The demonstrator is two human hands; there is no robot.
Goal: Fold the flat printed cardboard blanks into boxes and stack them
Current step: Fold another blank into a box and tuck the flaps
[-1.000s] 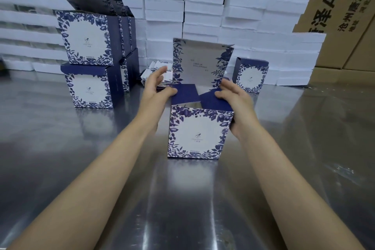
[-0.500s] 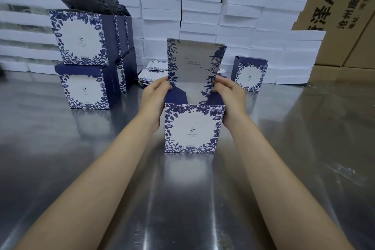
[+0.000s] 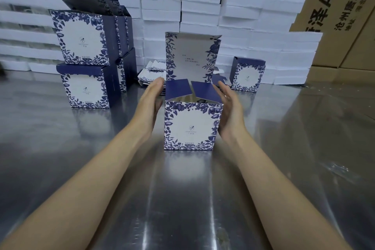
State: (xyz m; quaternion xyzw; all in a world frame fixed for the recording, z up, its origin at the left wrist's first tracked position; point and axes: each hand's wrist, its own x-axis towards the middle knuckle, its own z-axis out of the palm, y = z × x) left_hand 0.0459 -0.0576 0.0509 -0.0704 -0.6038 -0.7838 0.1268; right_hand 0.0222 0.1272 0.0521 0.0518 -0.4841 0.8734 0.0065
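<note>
Two forearms run up the steel table [image 3: 81, 148] to the box [image 3: 189, 126], which stands upright mid-table w/ its printed front toward the camera. The left hand [image 3: 150, 105] and right hand [image 3: 229, 111] flank it, fingers straight and together, palms facing in, gripping nothing. The left sits just off the wall; the right is at the right wall, contact unclear. Probably they bracket it to keep the walls square while the top gets closed. Both side flaps [image 3: 178, 89] lean inward but aren't flat, and the lid [image 3: 192, 57] stands upright at the back, so closing isn't done. Beyond, flat blanks [image 3: 151, 75] lie in a loose pile, handy for the next fold. A stack [image 3: 85, 61] of finished boxes, two high, is far left; a lone box [image 3: 247, 74] is at right. Foam slabs [image 3: 203, 6] and cartons [image 3: 334, 16] line the back.
</note>
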